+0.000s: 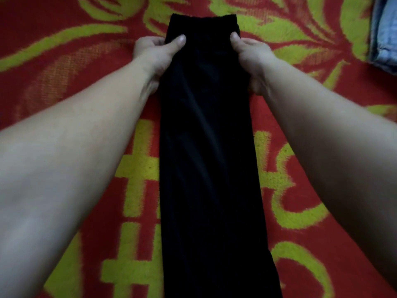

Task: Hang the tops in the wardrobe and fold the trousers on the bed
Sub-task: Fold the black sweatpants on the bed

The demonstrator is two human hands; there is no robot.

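Fingers of the left hand are curled around the left edge of the black trousers, with the thumb pressed on top of the cloth. The right hand is clamped on the opposite edge in the same way, thumb on top, its other fingers hidden by the cloth. Both hands are placed near the far end of the garment, at about 11 and 1 o'clock from the middle of the view.

The trousers are laid flat on the bed, which is covered in red with yellow-green leaf shapes. They are stretched as one long narrow strip from 12 o'clock down past 6 o'clock, where the near end is cut off by the frame. The legs are judged to be stacked one on the other, so the lengthwise fold is taken as done; the crosswise folds are not yet made.

At 2 o'clock, at the edge of the view, a blue denim garment is seen on the bed, well apart from the trousers. It appears folded, possibly a finished pair, though this cannot be confirmed. No tops and no wardrobe are shown, so the hanging part cannot be judged.
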